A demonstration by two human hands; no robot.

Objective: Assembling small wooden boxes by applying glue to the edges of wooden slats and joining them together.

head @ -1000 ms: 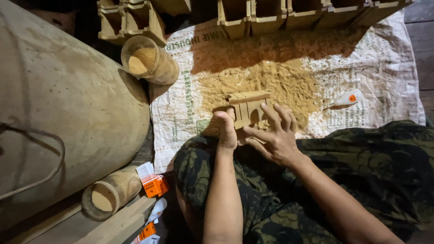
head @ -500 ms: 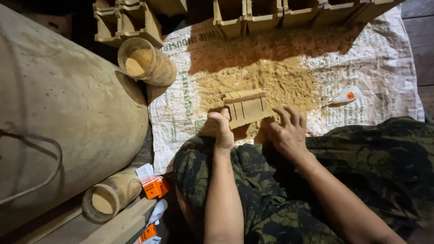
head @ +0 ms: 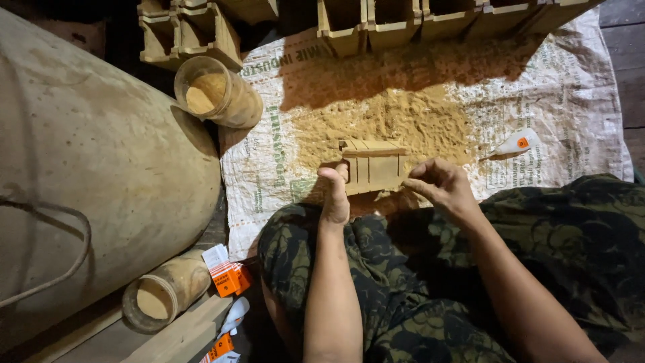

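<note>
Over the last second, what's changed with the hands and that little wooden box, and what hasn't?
The right hand has slid off the small wooden box to its right edge; a second ago its fingers lay spread across the front. The left hand keeps its grip on the left end. The box now shows its slatted face. The sawdust pile, glue bottle and both jars stayed put.

A printed woven sack (head: 578, 107) is spread flat over the dark plank floor (head: 621, 67), reaching nearly to its right edge. A heap of sawdust (head: 396, 117) lies on the sack's middle, and a small white glue bottle with an orange cap (head: 514, 143) lies right of the heap. Wooden boxes (head: 403, 20) stand in a row along the sack's far edge. At its far left corner lies a jar of sawdust (head: 215, 94) on its side.
</note>
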